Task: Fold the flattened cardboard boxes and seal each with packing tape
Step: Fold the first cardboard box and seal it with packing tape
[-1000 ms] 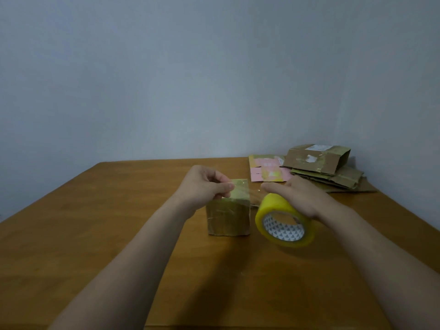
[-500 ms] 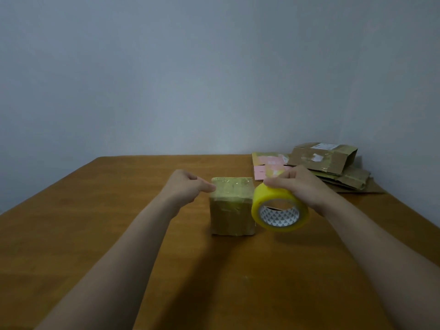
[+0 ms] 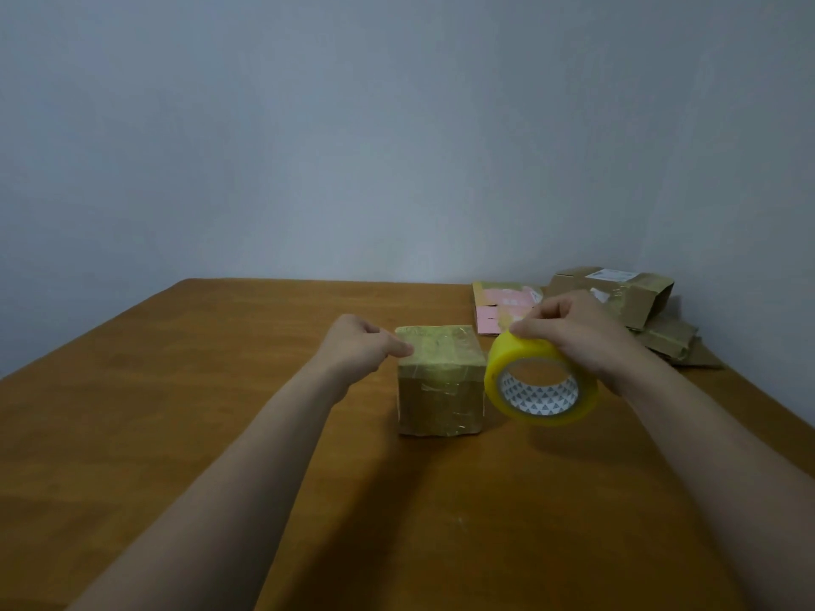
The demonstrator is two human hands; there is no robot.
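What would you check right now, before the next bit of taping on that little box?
1. Box stands square on the table: ok.
2. Left hand steadies the box at its top left edge: ok.
3. Right hand grips the tape roll, held off the table: ok.
4. Tape strip runs from roll to box: cannot tell, it is clear tape.
5. Top of the box taped down: ok, glossy tape shows.
6. More flat boxes waiting at the far right: ok.

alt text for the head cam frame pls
A person's left hand pinches the top left edge of a small taped cardboard box on a wooden table, while the right hand holds a yellow tape roll beside it. Flattened boxes lie behind.
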